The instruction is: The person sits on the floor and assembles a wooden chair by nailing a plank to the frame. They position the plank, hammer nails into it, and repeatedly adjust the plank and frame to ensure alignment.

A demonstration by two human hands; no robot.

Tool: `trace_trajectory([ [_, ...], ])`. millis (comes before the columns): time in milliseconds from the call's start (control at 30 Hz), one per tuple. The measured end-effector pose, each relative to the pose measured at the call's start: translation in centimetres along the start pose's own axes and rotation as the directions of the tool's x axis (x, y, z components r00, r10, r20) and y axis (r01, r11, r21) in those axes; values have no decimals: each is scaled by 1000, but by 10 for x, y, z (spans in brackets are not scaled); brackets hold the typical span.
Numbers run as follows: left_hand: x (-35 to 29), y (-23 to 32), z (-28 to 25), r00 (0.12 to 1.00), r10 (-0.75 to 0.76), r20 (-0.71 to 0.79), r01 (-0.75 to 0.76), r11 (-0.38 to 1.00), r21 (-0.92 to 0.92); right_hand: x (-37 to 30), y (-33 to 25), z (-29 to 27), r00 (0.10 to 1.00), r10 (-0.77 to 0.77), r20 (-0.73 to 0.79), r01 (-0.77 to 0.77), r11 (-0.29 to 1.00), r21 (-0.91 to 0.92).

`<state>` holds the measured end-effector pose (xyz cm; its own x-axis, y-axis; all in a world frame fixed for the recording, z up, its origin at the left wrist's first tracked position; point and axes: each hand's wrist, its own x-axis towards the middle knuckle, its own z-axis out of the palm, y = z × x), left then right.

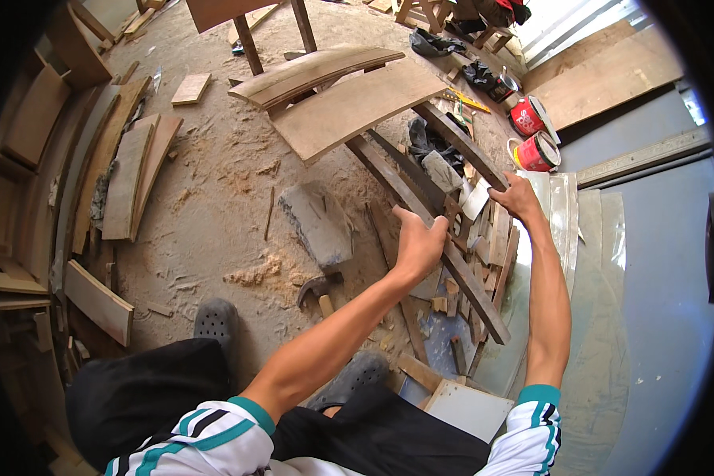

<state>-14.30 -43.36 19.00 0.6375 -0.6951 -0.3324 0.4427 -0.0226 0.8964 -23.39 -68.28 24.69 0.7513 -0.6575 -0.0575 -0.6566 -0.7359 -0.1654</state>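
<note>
A wooden chair frame (357,111), or one much like it, tilts away from me over the floor. It has pale flat boards across two long dark bars, and more dark bars rise at its far end to another board. My left hand (420,244) is closed round the left bar (389,176), partway along it. Near the end of the right bar (460,144), my right hand (519,198) grips with fingers wrapped round the wood. A claw hammer (324,300) with a wooden handle lies on the floor below my left forearm, near a grey block (317,224).
Loose boards (135,178) and cabinet-like woodwork line the left side. Wood offcuts (492,238) and glass-like sheets (591,278) lie at right. Red cans (536,151) and black bags (435,44) stand farther off. Sawdust covers the floor, and another person's legs (492,14) show at the top.
</note>
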Motion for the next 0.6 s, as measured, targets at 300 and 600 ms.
trace_trajectory([
  [300,-8,8,18,993,-14,-119,15,1000,4,11,7,6,998,-11,58,11,1000,-3],
  [600,0,-8,27,986,-1,-169,9,999,47,14,18,10,996,-92,0,92,996,4],
])
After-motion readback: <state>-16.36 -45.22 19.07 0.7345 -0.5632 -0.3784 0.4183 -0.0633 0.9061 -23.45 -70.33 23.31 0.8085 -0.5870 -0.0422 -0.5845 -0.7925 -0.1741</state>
